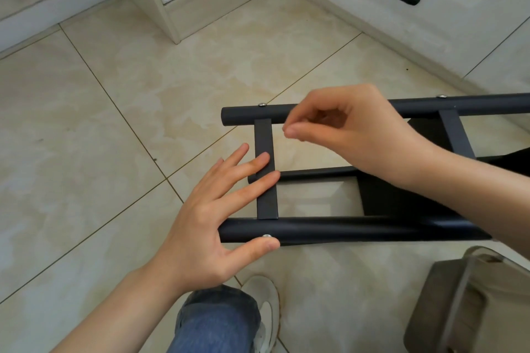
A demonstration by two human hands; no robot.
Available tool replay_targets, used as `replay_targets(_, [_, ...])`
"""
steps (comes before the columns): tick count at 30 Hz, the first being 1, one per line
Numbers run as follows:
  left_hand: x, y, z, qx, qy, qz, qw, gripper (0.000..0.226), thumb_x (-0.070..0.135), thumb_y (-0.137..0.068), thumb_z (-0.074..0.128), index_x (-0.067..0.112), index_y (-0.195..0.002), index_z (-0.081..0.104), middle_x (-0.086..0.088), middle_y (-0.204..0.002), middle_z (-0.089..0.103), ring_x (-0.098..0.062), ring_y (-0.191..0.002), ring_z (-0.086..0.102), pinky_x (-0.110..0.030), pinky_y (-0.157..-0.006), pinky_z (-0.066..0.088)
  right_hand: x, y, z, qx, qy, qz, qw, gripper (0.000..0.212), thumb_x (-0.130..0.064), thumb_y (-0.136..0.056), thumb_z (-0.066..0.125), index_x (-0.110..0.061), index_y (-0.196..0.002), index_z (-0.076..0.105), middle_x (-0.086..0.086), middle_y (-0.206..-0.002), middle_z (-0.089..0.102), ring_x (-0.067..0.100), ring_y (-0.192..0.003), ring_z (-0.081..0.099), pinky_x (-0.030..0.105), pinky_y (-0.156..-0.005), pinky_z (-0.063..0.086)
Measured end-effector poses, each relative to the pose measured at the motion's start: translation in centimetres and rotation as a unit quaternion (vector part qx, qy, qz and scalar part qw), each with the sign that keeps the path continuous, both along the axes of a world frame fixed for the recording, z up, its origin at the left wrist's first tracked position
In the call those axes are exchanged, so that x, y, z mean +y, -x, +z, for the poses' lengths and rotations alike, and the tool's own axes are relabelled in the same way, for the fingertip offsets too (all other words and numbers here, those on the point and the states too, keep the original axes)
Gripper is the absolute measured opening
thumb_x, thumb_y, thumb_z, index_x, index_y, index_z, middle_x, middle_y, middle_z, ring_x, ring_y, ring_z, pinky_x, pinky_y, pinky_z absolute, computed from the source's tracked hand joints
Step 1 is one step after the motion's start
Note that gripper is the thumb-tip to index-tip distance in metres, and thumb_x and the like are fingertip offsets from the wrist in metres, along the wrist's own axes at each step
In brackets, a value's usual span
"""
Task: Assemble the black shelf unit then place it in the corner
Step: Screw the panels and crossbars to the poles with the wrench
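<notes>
Left hand (212,226) lies open, fingers spread on a flat crossbar (264,137), thumb against the near tube of the black shelf unit (329,229), which lies sideways on the tiled floor (114,123), cut off at right. Beyond, right hand (352,129) hovers, fingertips pinched; anything held is indiscernible.
</notes>
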State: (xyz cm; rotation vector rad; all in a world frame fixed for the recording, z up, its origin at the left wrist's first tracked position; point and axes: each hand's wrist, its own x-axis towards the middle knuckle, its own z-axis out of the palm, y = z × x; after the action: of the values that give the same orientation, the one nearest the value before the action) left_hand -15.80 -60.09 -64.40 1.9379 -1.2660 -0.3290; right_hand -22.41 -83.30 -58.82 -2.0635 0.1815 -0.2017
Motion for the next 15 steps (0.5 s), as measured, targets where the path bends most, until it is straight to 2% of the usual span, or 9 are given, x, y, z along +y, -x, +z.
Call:
replay_targets(3, [0.0,0.0,-0.1,-0.004,0.001,0.0,1.0,0.066,0.048,-0.086,0.068,0.019,-0.143,0.052,0.002,-0.158,0.042,-0.021,-0.154,0.026,-0.065,-0.117,0.029,-0.2,1.2,-0.4,0.038,-0.013,0.018,0.999,0.009,-0.019,-0.085,0.075,-0.019,-0.092,0.079,-0.005,-0.079,0.074,0.011,-0.078,0.069,0.027,-0.079,0.055])
replay_targets(6, [0.1,0.0,-0.3,-0.003,0.003,0.001,1.0,0.066,0.048,-0.086,0.068,0.019,-0.143,0.052,0.002,-0.158,0.043,-0.02,-0.153,0.028,-0.064,-0.116,0.031,-0.6,1.6,-1.2,0.134,-0.062,0.047,0.988,0.018,-0.012,-0.084,0.076,-0.017,-0.101,0.077,-0.001,-0.08,0.077,0.013,-0.074,0.072,0.022,-0.073,0.057])
replay_targets(8, [0.0,0.0,-0.4,0.001,0.007,-0.001,1.0,0.066,0.047,-0.086,0.068,0.019,-0.143,0.052,0.001,-0.158,0.043,-0.021,-0.152,0.029,-0.064,-0.115,0.032,-0.6,1.3,-1.8,0.201,-0.111,0.055,0.972,0.017,-0.008,-0.083,0.077,-0.013,-0.099,0.074,0.003,-0.08,0.077,0.014,-0.071,0.073,0.016,-0.066,0.055])
replay_targets(12, [0.0,0.0,-0.6,0.001,0.014,-0.006,1.0,0.066,0.046,-0.086,0.069,0.018,-0.143,0.051,0.0,-0.157,0.043,-0.022,-0.15,0.034,-0.064,-0.114,0.034,0.4,0.3,-2.8,0.283,-0.164,0.093,0.94,0.007,-0.005,-0.086,0.073,-0.007,-0.092,0.072,0.011,-0.084,0.077,0.013,-0.069,0.072,0.019,-0.066,0.057])
replay_targets(15, [0.1,-0.1,-0.7,-0.004,0.015,-0.006,1.0,0.066,0.045,-0.085,0.069,0.018,-0.142,0.052,0.0,-0.157,0.042,-0.021,-0.148,0.037,-0.063,-0.113,0.035,1.4,-0.3,-3.6,0.297,-0.17,0.118,0.932,0.011,-0.005,-0.089,0.069,-0.002,-0.098,0.075,0.015,-0.088,0.076,0.014,-0.073,0.072,0.023,-0.073,0.06])
